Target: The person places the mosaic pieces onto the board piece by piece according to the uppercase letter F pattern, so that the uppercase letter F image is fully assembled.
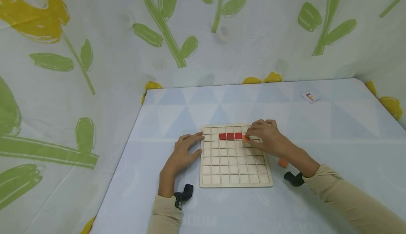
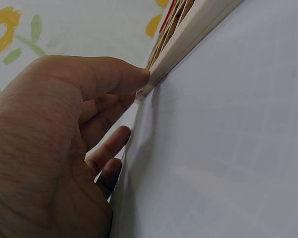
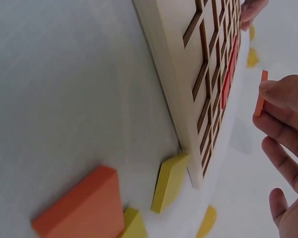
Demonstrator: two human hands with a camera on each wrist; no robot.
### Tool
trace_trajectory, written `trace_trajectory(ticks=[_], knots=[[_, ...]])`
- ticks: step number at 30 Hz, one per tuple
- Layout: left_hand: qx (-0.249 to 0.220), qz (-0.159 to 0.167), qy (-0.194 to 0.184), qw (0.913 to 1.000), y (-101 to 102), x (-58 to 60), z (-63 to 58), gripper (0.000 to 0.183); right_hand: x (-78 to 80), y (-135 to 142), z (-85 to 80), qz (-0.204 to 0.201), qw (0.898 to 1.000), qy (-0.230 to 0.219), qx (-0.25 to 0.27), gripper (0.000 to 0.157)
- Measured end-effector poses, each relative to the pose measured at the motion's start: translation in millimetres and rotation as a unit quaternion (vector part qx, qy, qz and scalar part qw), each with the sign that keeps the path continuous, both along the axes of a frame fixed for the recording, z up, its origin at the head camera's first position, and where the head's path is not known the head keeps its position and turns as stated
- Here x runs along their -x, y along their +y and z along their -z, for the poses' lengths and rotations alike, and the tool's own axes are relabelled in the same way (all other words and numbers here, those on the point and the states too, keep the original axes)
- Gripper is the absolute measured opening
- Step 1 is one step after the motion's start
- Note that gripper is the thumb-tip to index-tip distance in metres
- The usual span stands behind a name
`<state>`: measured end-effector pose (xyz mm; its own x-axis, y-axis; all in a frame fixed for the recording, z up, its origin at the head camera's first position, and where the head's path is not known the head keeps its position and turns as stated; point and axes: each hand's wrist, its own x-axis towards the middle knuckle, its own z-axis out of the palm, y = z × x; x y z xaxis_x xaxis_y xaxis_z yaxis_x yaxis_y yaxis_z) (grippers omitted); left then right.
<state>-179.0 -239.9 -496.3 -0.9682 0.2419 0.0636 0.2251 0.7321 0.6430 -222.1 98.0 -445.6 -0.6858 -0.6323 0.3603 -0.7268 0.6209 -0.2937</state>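
A square wooden grid board (image 1: 236,185) lies on the table, with three red tiles (image 1: 230,136) side by side in one of its upper rows. My right hand (image 1: 269,139) pinches a thin orange tile (image 3: 261,94) between thumb and fingers, just right of the red ones. In the right wrist view that tile is held up off the board. At the board's left edge, my left hand (image 1: 180,156) touches the rim with thumb and fingertips, its fingers fairly straight; the left wrist view shows the thumb (image 2: 124,75) against the wooden side.
An orange tile (image 3: 84,206) lies on the table right of the board, with yellow tiles (image 3: 170,182) close by. A small printed card (image 1: 311,97) is at the far right of the table. Flower-patterned cloth (image 1: 111,50) hangs behind. Each wrist carries a black device (image 1: 184,193).
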Motion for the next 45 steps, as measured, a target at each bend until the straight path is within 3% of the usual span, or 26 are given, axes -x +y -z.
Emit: trace_trajectory(ticks=[14,24,45], knots=[[0.002,0.009,0.001,1.0,-1,2.0,0.9,0.048,-1.1,-28,5.5,-0.042,0.999,0.023,0.024,0.021],[-0.017,0.02,0.026,0.9993,-1,1.7,1.1,0.049,1.6,-45,11.2,-0.063,0.997,0.039,0.03,0.018],[-0.003,0.018,0.02,0.9996,-2,2.1,0.7,0.05,6.9,-71,12.9,-0.056,0.998,0.021,-0.033,0.011]])
